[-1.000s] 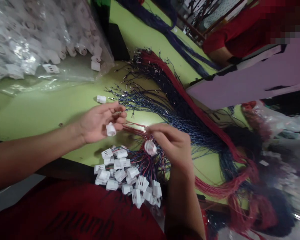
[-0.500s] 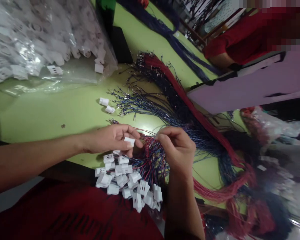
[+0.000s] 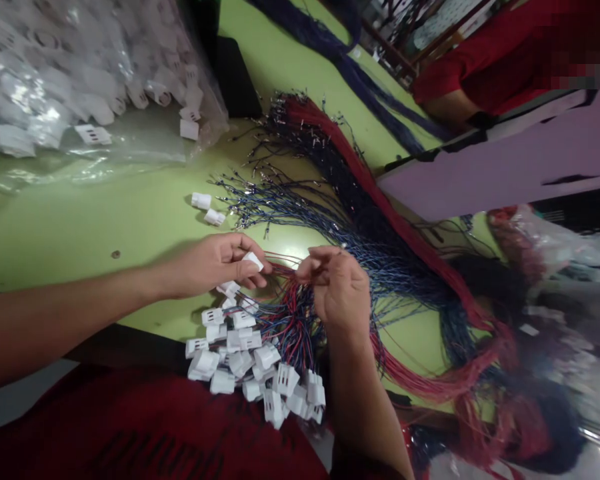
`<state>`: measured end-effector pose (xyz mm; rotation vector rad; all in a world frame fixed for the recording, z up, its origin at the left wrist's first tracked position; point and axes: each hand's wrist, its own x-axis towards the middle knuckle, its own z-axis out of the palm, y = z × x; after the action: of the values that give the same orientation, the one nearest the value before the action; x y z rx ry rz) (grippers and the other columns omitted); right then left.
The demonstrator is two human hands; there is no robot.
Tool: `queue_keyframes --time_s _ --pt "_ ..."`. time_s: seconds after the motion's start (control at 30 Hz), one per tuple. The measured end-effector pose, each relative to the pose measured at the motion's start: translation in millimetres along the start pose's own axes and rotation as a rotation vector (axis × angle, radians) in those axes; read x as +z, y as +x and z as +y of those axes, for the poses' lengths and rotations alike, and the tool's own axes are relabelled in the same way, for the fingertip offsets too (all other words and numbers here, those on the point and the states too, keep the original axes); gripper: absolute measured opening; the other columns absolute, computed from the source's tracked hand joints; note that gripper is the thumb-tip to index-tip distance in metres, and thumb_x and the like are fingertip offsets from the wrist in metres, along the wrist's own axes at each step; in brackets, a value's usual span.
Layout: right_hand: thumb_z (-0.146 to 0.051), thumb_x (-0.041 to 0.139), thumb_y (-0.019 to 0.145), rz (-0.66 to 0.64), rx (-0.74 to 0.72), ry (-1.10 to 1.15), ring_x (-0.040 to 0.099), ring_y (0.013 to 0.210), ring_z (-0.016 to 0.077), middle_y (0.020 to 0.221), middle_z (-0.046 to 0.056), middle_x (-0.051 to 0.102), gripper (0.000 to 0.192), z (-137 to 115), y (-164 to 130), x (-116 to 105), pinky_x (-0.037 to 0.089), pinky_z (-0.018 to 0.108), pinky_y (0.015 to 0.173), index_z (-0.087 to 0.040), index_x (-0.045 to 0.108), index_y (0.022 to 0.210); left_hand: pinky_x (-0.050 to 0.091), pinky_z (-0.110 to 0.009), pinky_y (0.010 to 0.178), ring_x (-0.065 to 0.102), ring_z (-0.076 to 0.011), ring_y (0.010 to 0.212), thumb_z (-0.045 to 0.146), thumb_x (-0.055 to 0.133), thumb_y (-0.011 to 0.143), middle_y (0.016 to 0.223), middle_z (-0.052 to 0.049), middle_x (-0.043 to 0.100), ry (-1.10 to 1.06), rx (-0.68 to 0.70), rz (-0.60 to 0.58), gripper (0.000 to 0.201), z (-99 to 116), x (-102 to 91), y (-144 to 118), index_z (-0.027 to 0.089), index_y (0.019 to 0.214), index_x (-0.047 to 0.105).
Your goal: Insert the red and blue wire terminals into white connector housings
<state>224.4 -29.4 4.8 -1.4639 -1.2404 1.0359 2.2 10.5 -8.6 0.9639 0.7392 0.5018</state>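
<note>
My left hand (image 3: 215, 263) holds a small white plastic connector housing (image 3: 253, 261) between thumb and fingers. To its right, my right hand (image 3: 344, 287) has its thumb and fingers drawn together over the red and blue wires (image 3: 295, 313); whatever they pinch is too small to make out. Below both hands lies a heap of white connectors (image 3: 240, 340) with wires running out of them toward my right hand. Two loose white connectors (image 3: 201, 200) rest on the green table beyond my left hand.
A clear plastic bag of white connectors (image 3: 95, 87) fills the far left. Bundles of blue wires (image 3: 290, 207) and red wires (image 3: 340, 143) with metal ends stretch across the green table (image 3: 145, 213). A pink panel (image 3: 505, 173) stands at right, with another person's red sleeve (image 3: 460, 67) behind.
My left hand has moved slightly up and left, with the connector turned in its fingers. My right hand has shifted left and rotated, its back now more in view.
</note>
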Motion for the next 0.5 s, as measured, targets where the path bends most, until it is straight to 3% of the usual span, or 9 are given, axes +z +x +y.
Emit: queue_keyframes --time_s 0.07,0.13,0.2,0.23,0.3,0.37,0.5 --pt "-0.053 0.046 0.097 -0.101 -0.074 -0.052 0.071 0.076 0.0183 0.080 0.004 0.074 0.039 -6.0 -3.0 -1.5 0.058 0.035 0.070 -0.022 0.070 0.104 0.054 -0.031 0.071 0.072 -0.0170 0.076 0.031 0.064 0.087 0.084 -0.003 0.076 0.015 -0.002 0.009 0.018 -2.7 0.0 0.0 0.017 0.099 0.062" --pt "-0.046 0.049 0.097 -0.293 -0.141 -0.084 0.072 0.085 0.0192 0.091 0.005 0.076 0.035 -12.4 -9.0 4.1 0.058 0.037 0.078 -0.024 0.066 0.118 0.054 -0.031 0.069 0.072 -0.0175 0.074 0.035 0.063 0.088 0.080 -0.001 0.075 -0.002 0.007 0.051 0.026 -5.8 0.1 0.2 0.019 0.108 0.059" --pt "-0.035 0.055 0.094 -0.421 -0.229 -0.180 0.071 0.088 0.0183 0.097 0.004 0.077 0.028 -17.2 -15.3 13.6 0.057 0.037 0.081 -0.025 0.064 0.119 0.054 -0.030 0.068 0.072 -0.0182 0.075 0.037 0.068 0.084 0.081 0.000 0.075 -0.036 0.010 0.097 0.032 -7.7 0.6 0.6 0.021 0.109 0.056" --pt "-0.030 0.057 0.093 -0.417 -0.276 -0.260 0.071 0.089 0.0180 0.097 0.004 0.076 0.024 -18.7 -17.4 17.6 0.056 0.036 0.082 -0.024 0.066 0.114 0.055 -0.030 0.068 0.072 -0.0185 0.076 0.036 0.070 0.082 0.083 -0.001 0.076 -0.049 -0.003 0.111 0.032 -8.0 1.1 0.6 0.021 0.106 0.055" --pt "-0.023 0.056 0.090 -0.292 -0.331 -0.452 0.069 0.087 0.0177 0.093 0.005 0.076 0.016 -20.5 -18.6 18.3 0.054 0.034 0.082 -0.022 0.070 0.099 0.056 -0.031 0.070 0.072 -0.0190 0.077 0.035 0.073 0.080 0.088 -0.003 0.077 -0.061 -0.040 0.119 0.029 -7.4 2.5 0.6 0.020 0.097 0.055" --pt "-0.021 0.054 0.089 -0.142 -0.294 -0.625 0.068 0.082 0.0173 0.086 0.004 0.075 0.016 -21.6 -16.7 4.7 0.052 0.032 0.080 -0.021 0.070 0.089 0.057 -0.032 0.071 0.073 -0.0191 0.076 0.032 0.072 0.082 0.096 -0.006 0.077 -0.076 -0.069 0.130 0.024 -6.2 4.3 0.4 0.020 0.092 0.054" --pt "-0.024 0.056 0.083 0.093 -0.069 -0.899 0.064 0.073 0.0180 0.079 0.003 0.072 0.015 -23.2 -16.8 -55.9 0.048 0.031 0.071 -0.021 0.071 0.082 0.057 -0.031 0.067 0.071 -0.0167 0.068 0.026 0.066 0.085 0.096 -0.004 0.075 -0.177 -0.080 0.173 0.017 -4.2 7.3 -0.3 0.020 0.095 0.054"
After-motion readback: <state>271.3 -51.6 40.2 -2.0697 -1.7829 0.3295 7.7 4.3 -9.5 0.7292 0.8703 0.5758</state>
